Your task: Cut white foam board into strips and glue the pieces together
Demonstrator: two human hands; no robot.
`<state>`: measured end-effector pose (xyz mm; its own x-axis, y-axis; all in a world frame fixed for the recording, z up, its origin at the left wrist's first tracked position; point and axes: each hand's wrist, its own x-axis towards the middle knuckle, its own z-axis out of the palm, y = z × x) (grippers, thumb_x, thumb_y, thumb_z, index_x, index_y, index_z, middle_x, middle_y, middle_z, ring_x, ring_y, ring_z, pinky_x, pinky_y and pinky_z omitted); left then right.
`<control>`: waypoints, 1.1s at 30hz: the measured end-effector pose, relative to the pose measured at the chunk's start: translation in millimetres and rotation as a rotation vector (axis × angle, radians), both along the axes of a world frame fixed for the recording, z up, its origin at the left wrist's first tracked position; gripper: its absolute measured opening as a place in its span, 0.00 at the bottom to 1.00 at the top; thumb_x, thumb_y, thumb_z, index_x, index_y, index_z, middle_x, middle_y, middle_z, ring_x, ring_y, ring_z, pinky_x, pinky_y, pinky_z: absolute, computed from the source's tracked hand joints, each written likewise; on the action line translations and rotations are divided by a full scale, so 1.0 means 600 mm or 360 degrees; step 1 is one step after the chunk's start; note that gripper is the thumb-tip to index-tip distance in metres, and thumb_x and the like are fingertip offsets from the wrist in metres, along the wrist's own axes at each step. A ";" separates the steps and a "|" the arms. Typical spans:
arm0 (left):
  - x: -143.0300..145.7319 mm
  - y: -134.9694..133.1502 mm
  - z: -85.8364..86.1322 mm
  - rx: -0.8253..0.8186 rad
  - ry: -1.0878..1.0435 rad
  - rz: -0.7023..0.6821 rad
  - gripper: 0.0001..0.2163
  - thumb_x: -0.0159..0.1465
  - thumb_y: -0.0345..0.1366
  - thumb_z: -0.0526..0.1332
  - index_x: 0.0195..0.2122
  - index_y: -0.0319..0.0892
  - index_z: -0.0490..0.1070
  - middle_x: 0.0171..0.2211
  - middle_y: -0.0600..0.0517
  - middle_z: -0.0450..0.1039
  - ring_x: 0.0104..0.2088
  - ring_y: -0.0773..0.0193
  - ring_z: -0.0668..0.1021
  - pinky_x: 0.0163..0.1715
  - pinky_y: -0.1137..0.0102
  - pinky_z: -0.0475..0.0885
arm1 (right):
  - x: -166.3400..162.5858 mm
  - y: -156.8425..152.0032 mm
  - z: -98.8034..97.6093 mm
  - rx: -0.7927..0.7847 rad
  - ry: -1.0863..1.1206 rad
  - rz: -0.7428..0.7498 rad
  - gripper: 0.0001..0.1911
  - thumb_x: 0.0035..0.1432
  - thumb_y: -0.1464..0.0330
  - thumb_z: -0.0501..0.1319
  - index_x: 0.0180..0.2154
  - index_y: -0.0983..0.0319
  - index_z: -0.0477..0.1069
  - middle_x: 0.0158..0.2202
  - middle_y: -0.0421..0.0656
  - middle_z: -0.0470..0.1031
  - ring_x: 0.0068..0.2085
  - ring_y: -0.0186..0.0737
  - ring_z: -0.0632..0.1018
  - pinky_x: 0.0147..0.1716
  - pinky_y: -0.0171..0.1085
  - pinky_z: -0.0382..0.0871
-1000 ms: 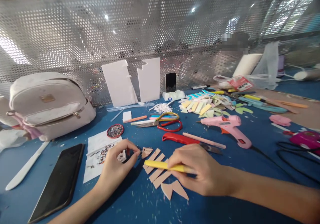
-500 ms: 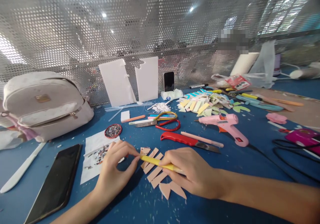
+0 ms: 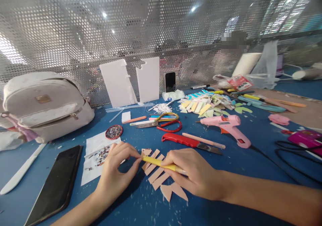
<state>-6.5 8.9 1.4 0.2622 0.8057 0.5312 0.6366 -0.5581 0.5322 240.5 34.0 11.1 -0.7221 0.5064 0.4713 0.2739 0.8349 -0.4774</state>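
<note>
My right hand (image 3: 190, 172) grips a slim yellow pen (image 3: 157, 162) with a pale see-through rear end, which points left. My left hand (image 3: 119, 167) is closed in a pinch, thumb and forefinger meeting at the pen's tip; whatever lies between them is too small to make out. Beneath the pen, several pinkish-tan strips (image 3: 157, 180) lie in a row on the blue table, with two leaf-shaped pieces (image 3: 166, 191) at their near end. Just beyond my right hand rest a red-handled cutter knife (image 3: 179, 139) and a pink pen (image 3: 203, 141).
Left of my hands are a phone (image 3: 56, 182), a white plastic knife (image 3: 22, 169), a backpack (image 3: 45, 108) and a tissue (image 3: 92, 162) with dark bits. Farther back lie scissors (image 3: 168, 122) and coloured scraps (image 3: 201, 103). A pink glue gun (image 3: 231, 127) trails its cord at right.
Hardly anything differs. The yellow pen's tip has shifted very slightly to the right, while both hands keep the same hold.
</note>
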 end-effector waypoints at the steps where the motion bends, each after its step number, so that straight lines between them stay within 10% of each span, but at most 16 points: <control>1: 0.000 0.000 0.000 0.0000 0.0003 -0.0001 0.06 0.65 0.29 0.59 0.32 0.47 0.71 0.32 0.54 0.75 0.33 0.60 0.74 0.36 0.62 0.62 | 0.000 0.000 0.000 0.0001 0.0003 -0.0004 0.05 0.65 0.73 0.52 0.40 0.61 0.65 0.31 0.42 0.74 0.28 0.35 0.71 0.27 0.35 0.62; 33: 0.002 -0.001 -0.001 -0.0003 0.0008 -0.0038 0.06 0.66 0.28 0.60 0.33 0.47 0.71 0.33 0.56 0.74 0.35 0.61 0.74 0.37 0.63 0.61 | 0.005 0.002 -0.008 -0.0009 0.0059 0.0018 0.04 0.64 0.73 0.55 0.41 0.62 0.65 0.32 0.42 0.73 0.28 0.34 0.70 0.28 0.34 0.61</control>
